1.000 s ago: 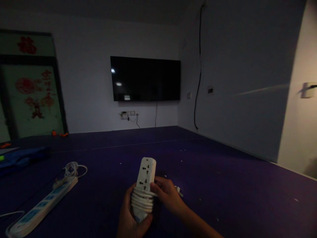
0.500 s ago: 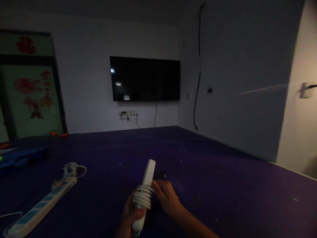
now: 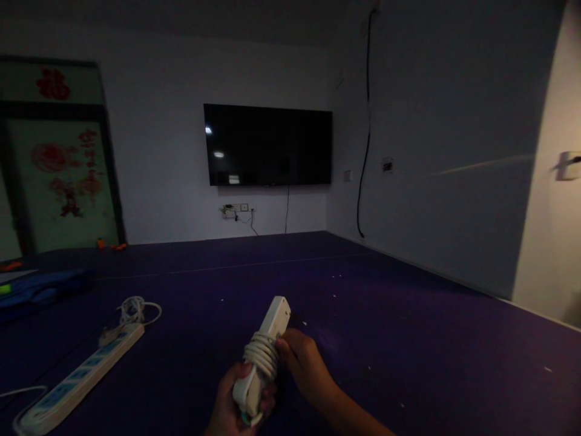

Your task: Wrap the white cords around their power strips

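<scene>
A white power strip (image 3: 276, 313) is tilted up in front of me, its far end pointing away. Around its middle runs a white cord (image 3: 262, 354), wound in several tight coils. My left hand (image 3: 231, 393) is closed round the strip's near end, thumb on top and fingers underneath. At the right side of the coils, my right hand (image 3: 302, 360) pinches with thumb and fingers; the cord between them is mostly hidden.
On the purple surface (image 3: 408, 339) to the left lies a second power strip (image 3: 86, 378) with a bundled white cable (image 3: 132, 310). Blue cloth (image 3: 45, 287) lies farther left. A television (image 3: 269, 145) hangs on the far wall, and small white scraps dot the surface.
The held strip has rolled in my left hand, showing a different side and its near end. My right hand has shifted slightly along the coils.
</scene>
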Motion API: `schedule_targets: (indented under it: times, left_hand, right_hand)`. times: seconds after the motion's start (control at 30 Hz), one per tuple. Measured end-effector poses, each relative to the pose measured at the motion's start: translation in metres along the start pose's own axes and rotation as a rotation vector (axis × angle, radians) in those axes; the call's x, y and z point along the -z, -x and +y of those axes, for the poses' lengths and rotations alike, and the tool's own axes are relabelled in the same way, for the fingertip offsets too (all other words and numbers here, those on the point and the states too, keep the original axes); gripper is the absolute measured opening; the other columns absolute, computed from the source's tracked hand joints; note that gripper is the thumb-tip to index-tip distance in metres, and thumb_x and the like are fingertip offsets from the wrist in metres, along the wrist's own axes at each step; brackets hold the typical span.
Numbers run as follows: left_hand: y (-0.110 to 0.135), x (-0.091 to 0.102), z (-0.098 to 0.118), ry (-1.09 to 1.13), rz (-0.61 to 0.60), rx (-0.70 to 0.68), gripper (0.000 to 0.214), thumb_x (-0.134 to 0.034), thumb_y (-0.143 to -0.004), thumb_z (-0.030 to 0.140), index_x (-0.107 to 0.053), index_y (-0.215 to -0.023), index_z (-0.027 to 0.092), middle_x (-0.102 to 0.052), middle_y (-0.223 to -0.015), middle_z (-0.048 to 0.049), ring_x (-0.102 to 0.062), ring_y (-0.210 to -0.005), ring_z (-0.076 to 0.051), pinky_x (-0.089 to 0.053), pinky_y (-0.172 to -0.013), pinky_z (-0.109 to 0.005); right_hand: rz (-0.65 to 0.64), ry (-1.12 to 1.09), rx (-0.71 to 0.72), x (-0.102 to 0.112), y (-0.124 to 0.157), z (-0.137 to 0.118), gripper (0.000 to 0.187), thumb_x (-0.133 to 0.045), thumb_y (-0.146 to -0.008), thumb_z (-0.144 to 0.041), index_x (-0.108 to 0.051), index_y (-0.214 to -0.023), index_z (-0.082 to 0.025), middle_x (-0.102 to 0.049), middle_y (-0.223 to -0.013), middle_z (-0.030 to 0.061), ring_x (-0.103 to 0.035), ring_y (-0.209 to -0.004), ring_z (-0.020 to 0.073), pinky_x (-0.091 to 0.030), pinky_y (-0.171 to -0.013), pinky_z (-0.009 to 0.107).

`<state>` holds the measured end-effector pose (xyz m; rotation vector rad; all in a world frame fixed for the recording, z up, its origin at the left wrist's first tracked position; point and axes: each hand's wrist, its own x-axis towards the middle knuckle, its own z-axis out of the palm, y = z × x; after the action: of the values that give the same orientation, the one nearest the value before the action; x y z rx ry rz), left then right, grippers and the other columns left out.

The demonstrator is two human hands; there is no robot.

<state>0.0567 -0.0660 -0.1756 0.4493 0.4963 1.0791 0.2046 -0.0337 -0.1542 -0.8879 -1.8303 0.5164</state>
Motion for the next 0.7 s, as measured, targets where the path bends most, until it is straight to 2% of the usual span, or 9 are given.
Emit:
schedule_targets:
  times: [0.13,0.23,0.3,0.4,0.53,0.6,0.7]
  left_hand:
    - [0.002,-0.004,0.003,0.061,0.001,0.013,0.023,-0.06,-0.062,0.032,-0.059,-0.071,0.011,-0.056,-0.053,-0.0045,-0.049,-0.045,-0.011,-0.034,-0.045,-0.019]
    - [0.006,-0.007,0.007,0.095,0.042,0.026,0.021,-0.059,-0.063,0.03,-0.059,-0.07,0.011,-0.058,-0.057,-0.006,-0.052,-0.052,-0.013,-0.039,-0.049,-0.021]
    - [0.008,-0.008,0.009,0.113,0.052,0.002,0.021,-0.059,-0.063,0.029,-0.061,-0.071,0.01,-0.06,-0.061,-0.007,-0.055,-0.056,-0.015,-0.04,-0.052,-0.022]
    - [0.01,-0.007,0.009,0.129,-0.002,0.014,0.024,-0.062,-0.06,0.03,-0.063,-0.072,0.009,-0.062,-0.063,-0.0091,-0.056,-0.059,-0.017,-0.04,-0.052,-0.022]
    - [0.012,-0.001,0.007,0.12,-0.145,0.104,0.033,-0.063,-0.061,0.037,-0.065,-0.073,0.007,-0.063,-0.062,-0.0109,-0.054,-0.056,-0.014,-0.039,-0.052,-0.019]
    - [0.013,0.001,0.007,0.105,-0.226,0.166,0.04,-0.062,-0.062,0.043,-0.065,-0.075,0.005,-0.063,-0.063,-0.0112,-0.051,-0.053,-0.011,-0.039,-0.052,-0.017]
    - [0.016,0.004,0.007,0.092,-0.331,0.227,0.046,-0.061,-0.063,0.047,-0.066,-0.079,0.005,-0.062,-0.063,-0.0096,-0.046,-0.05,-0.008,-0.039,-0.053,-0.015]
  right_hand:
    - [0.042,-0.068,-0.042,-0.002,-0.002,0.009,0.037,-0.047,-0.083,-0.046,-0.056,-0.061,-0.017,-0.055,-0.067,0.0033,-0.049,-0.064,0.0144,-0.037,-0.06,0.025]
    - [0.113,-0.149,-0.199,-0.004,-0.003,0.019,0.037,-0.061,-0.071,-0.051,-0.055,-0.059,-0.016,-0.052,-0.061,0.0014,-0.047,-0.058,0.0131,-0.036,-0.053,0.024]
    - [0.108,-0.221,-0.292,-0.004,-0.004,0.021,0.039,-0.066,-0.064,-0.053,-0.056,-0.061,-0.015,-0.053,-0.059,0.0009,-0.048,-0.056,0.0128,-0.036,-0.052,0.023]
    - [0.022,-0.398,-0.33,-0.005,-0.005,0.018,0.044,-0.067,-0.061,-0.055,-0.061,-0.074,-0.014,-0.061,-0.069,0.0047,-0.056,-0.064,0.0166,-0.043,-0.059,0.026]
    - [-0.168,-0.642,-0.218,-0.003,-0.005,0.009,0.055,-0.067,-0.06,-0.058,-0.063,-0.093,-0.014,-0.065,-0.087,0.0087,-0.06,-0.083,0.0225,-0.045,-0.077,0.035]
    - [-0.231,-0.7,-0.183,-0.001,-0.004,0.006,0.056,-0.068,-0.061,-0.056,-0.063,-0.096,-0.014,-0.066,-0.086,0.0083,-0.06,-0.084,0.0223,-0.045,-0.078,0.035]
    - [-0.289,-0.734,-0.166,0.004,-0.003,0.003,0.053,-0.071,-0.061,-0.051,-0.062,-0.098,-0.014,-0.066,-0.084,0.007,-0.06,-0.076,0.0186,-0.047,-0.071,0.03]
